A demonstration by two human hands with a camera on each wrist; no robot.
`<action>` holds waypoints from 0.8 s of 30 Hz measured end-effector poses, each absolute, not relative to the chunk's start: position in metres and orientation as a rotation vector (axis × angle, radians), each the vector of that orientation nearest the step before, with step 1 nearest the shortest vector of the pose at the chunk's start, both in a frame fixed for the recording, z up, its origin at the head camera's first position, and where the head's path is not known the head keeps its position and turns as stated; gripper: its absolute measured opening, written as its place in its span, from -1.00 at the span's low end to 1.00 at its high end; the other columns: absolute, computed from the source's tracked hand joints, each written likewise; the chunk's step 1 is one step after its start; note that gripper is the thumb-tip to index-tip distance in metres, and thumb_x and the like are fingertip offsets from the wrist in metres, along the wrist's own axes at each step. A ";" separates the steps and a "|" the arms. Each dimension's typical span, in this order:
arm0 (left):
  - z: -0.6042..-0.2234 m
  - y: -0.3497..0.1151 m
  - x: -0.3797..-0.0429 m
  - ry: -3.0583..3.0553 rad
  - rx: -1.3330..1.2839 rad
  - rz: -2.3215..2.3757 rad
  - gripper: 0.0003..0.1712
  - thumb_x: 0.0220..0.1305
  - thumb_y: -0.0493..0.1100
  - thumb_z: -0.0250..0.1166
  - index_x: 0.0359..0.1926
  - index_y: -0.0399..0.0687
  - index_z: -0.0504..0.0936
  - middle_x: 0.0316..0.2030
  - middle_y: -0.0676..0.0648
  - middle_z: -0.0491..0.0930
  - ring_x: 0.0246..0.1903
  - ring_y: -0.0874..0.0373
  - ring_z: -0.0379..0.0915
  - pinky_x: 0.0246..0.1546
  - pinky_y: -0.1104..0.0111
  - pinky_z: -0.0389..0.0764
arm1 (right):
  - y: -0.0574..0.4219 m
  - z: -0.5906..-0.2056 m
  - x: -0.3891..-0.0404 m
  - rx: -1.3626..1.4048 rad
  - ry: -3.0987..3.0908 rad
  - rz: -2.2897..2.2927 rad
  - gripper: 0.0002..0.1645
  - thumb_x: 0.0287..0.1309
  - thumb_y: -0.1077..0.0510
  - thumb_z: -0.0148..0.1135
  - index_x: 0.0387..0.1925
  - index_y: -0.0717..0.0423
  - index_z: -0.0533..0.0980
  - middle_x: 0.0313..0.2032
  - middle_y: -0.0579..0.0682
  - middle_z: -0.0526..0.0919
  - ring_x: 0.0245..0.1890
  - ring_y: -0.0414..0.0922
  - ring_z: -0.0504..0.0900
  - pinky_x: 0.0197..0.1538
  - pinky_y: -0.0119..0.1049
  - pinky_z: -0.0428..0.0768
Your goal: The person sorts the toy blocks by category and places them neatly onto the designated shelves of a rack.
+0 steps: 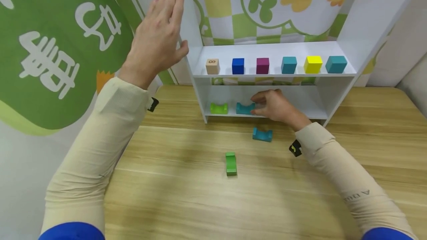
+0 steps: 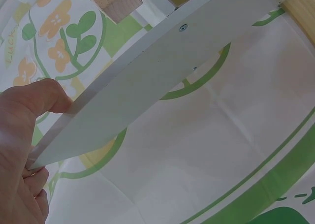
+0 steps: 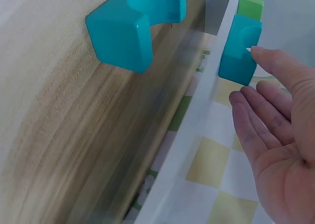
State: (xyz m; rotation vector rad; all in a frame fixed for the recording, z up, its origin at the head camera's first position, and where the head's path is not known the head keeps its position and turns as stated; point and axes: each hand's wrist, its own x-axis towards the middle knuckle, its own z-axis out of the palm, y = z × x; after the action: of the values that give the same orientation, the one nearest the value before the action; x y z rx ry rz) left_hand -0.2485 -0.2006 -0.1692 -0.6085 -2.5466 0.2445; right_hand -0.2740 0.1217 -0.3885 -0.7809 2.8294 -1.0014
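Observation:
My left hand [image 1: 156,36] holds the tall left side panel [image 2: 123,86] of a white two-tier shelf, thumb on one side of the edge and fingers on the other. On the lower tier, my right hand [image 1: 275,105] is at the right end of a teal arch block [image 1: 244,108]. One fingertip meets the block in the right wrist view; the other fingers extend loosely beside it. A light-green arch block [image 1: 218,109] sits to its left. Another teal arch block [image 1: 262,135] lies on the table before the shelf, and a green arch block [image 1: 231,164] lies nearer me.
Along the upper tier stand several cubes: a wooden one [image 1: 212,66], a blue one [image 1: 238,66], a magenta one [image 1: 262,66], a yellow one [image 1: 313,65] and two teal ones [image 1: 289,65]. The wooden table [image 1: 186,203] spreads in front; a patterned cloth [image 1: 220,3] hangs behind.

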 end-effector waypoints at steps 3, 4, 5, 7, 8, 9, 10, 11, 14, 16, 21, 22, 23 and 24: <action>-0.168 -0.200 -0.248 -2.551 -0.610 0.247 0.08 0.45 -0.05 0.23 0.67 -0.36 -0.22 0.71 -0.26 -0.28 0.72 -0.14 -0.32 0.75 0.12 -0.30 | 0.125 -0.384 -0.271 -0.789 2.840 -0.993 -0.47 0.20 0.15 0.53 0.15 0.33 0.66 0.15 0.26 0.76 0.12 0.22 0.77 0.24 0.08 0.75; -0.168 -0.201 -0.248 -2.552 -0.609 0.247 0.08 0.45 -0.05 0.23 0.68 -0.35 -0.23 0.71 -0.26 -0.28 0.72 -0.14 -0.33 0.75 0.13 -0.31 | 0.126 -0.382 -0.270 -0.793 2.840 -0.992 -0.47 0.20 0.15 0.53 0.15 0.33 0.67 0.14 0.26 0.76 0.12 0.22 0.77 0.24 0.09 0.75; -0.168 -0.201 -0.248 -2.554 -0.607 0.247 0.09 0.45 -0.05 0.23 0.68 -0.35 -0.23 0.71 -0.26 -0.28 0.72 -0.14 -0.33 0.75 0.13 -0.31 | 0.127 -0.380 -0.268 -0.795 2.839 -0.990 -0.48 0.20 0.16 0.52 0.14 0.33 0.67 0.14 0.26 0.76 0.12 0.22 0.77 0.24 0.09 0.75; -0.168 -0.201 -0.248 -2.552 -0.606 0.245 0.08 0.44 -0.06 0.23 0.68 -0.36 -0.22 0.71 -0.26 -0.27 0.72 -0.14 -0.32 0.75 0.13 -0.30 | 0.129 -0.376 -0.265 -0.799 2.844 -0.969 -0.49 0.21 0.15 0.52 0.14 0.32 0.68 0.13 0.24 0.77 0.12 0.21 0.77 0.24 0.09 0.75; -0.168 -0.201 -0.247 -2.548 -0.607 0.245 0.08 0.44 -0.06 0.24 0.67 -0.36 -0.22 0.71 -0.27 -0.26 0.72 -0.14 -0.32 0.75 0.12 -0.29 | 0.130 -0.374 -0.263 -0.800 2.851 -0.952 -0.50 0.21 0.14 0.52 0.13 0.31 0.68 0.13 0.24 0.77 0.12 0.20 0.78 0.24 0.09 0.75; -0.168 -0.201 -0.247 -2.544 -0.608 0.243 0.08 0.44 -0.06 0.24 0.67 -0.36 -0.21 0.71 -0.27 -0.26 0.72 -0.15 -0.31 0.75 0.12 -0.28 | 0.131 -0.373 -0.261 -0.801 2.859 -0.932 -0.50 0.21 0.13 0.52 0.13 0.29 0.69 0.13 0.23 0.77 0.12 0.20 0.78 0.24 0.09 0.75; -0.168 -0.201 -0.247 -2.544 -0.609 0.242 0.08 0.44 -0.06 0.24 0.67 -0.36 -0.21 0.71 -0.27 -0.25 0.72 -0.15 -0.31 0.75 0.12 -0.28 | 0.132 -0.372 -0.259 -0.800 2.865 -0.911 -0.49 0.22 0.11 0.53 0.14 0.27 0.69 0.13 0.22 0.78 0.12 0.19 0.78 0.24 0.09 0.75; -0.168 -0.200 -0.248 -2.543 -0.610 0.243 0.08 0.44 -0.06 0.24 0.67 -0.36 -0.21 0.71 -0.27 -0.25 0.72 -0.15 -0.31 0.75 0.12 -0.28 | 0.133 -0.371 -0.257 -0.803 2.872 -0.891 -0.49 0.22 0.09 0.53 0.14 0.26 0.69 0.13 0.21 0.78 0.12 0.18 0.78 0.23 0.08 0.75; -0.168 -0.200 -0.248 -2.550 -0.612 0.243 0.08 0.45 -0.06 0.24 0.67 -0.36 -0.22 0.71 -0.27 -0.26 0.72 -0.15 -0.32 0.75 0.12 -0.29 | 0.139 -0.370 -0.251 -0.815 2.880 -0.851 -0.49 0.23 0.07 0.52 0.15 0.24 0.69 0.12 0.19 0.79 0.13 0.16 0.78 0.21 0.08 0.77; -0.168 -0.200 -0.248 -2.558 -0.613 0.246 0.08 0.45 -0.06 0.24 0.67 -0.36 -0.23 0.71 -0.27 -0.28 0.72 -0.15 -0.34 0.75 0.12 -0.31 | 0.143 -0.370 -0.247 -0.831 2.870 -0.845 -0.49 0.25 0.06 0.50 0.15 0.25 0.69 0.11 0.20 0.79 0.12 0.17 0.79 0.19 0.09 0.78; -0.168 -0.201 -0.247 -2.563 -0.619 0.246 0.08 0.46 -0.06 0.23 0.67 -0.37 -0.24 0.71 -0.27 -0.30 0.72 -0.16 -0.35 0.75 0.10 -0.32 | 0.153 -0.378 -0.235 -0.888 2.838 -0.838 -0.51 0.22 0.09 0.53 0.11 0.28 0.71 0.06 0.22 0.80 0.05 0.18 0.81 0.14 0.10 0.79; -0.168 -0.201 -0.247 -2.561 -0.621 0.243 0.08 0.45 -0.06 0.23 0.67 -0.37 -0.23 0.71 -0.27 -0.30 0.72 -0.16 -0.34 0.75 0.10 -0.31 | 0.155 -0.380 -0.233 -0.895 2.835 -0.839 -0.51 0.21 0.09 0.54 0.10 0.28 0.71 0.05 0.22 0.81 0.04 0.18 0.82 0.13 0.09 0.80; -0.168 -0.201 -0.247 -2.562 -0.622 0.244 0.08 0.45 -0.06 0.23 0.67 -0.37 -0.24 0.71 -0.27 -0.30 0.72 -0.16 -0.34 0.75 0.10 -0.32 | 0.157 -0.383 -0.231 -0.903 2.830 -0.841 -0.51 0.19 0.10 0.55 0.09 0.28 0.72 0.04 0.23 0.81 0.03 0.17 0.82 0.12 0.09 0.80; -0.168 -0.201 -0.247 -2.562 -0.623 0.244 0.08 0.45 -0.06 0.23 0.67 -0.37 -0.24 0.71 -0.27 -0.30 0.72 -0.16 -0.35 0.75 0.10 -0.32 | 0.159 -0.385 -0.229 -0.903 2.826 -0.848 -0.51 0.18 0.11 0.57 0.08 0.29 0.72 0.03 0.23 0.82 0.03 0.16 0.83 0.11 0.08 0.81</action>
State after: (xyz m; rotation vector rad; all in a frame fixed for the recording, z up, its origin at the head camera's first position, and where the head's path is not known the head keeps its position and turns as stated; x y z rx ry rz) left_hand -0.2474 -0.2007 -0.1684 -0.6227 -2.5618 0.2436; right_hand -0.2287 0.1587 -0.3853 -0.9031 2.8259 -0.8477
